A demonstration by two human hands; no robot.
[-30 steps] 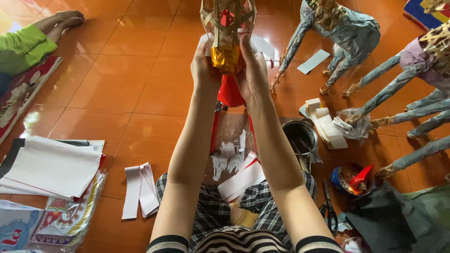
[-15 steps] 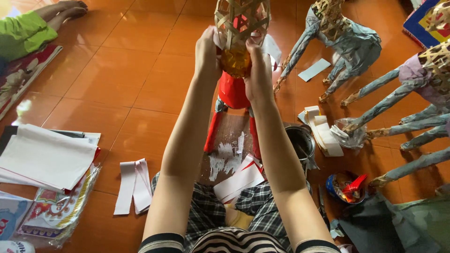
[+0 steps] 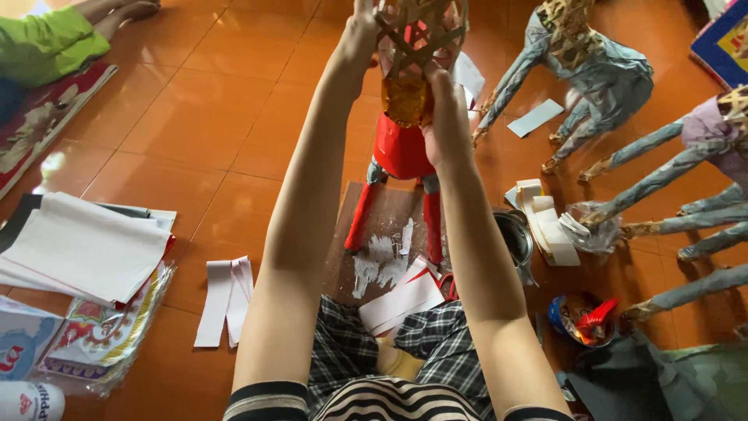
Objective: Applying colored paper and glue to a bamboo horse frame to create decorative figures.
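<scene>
A figure [image 3: 401,144] with a woven bamboo head frame, a gold paper neck and a red paper body and legs stands on a brown board [image 3: 389,242] in front of me. My left hand [image 3: 360,35] grips the left side of the woven frame near the top. Lower on the right side, my right hand [image 3: 446,117] presses against the gold paper and the red body. Both arms reach straight ahead over my checked lap.
Several grey paper-covered figures [image 3: 592,70] lie at the right. A metal pot [image 3: 514,238] and white paper strips [image 3: 545,222] sit beside the board. Stacked paper sheets [image 3: 78,249] and strips [image 3: 222,300] lie at the left. Another person in green [image 3: 47,47] sits far left.
The view has closed in on the figure. My hands have shifted higher on it, the left one now at the top of the woven frame.
</scene>
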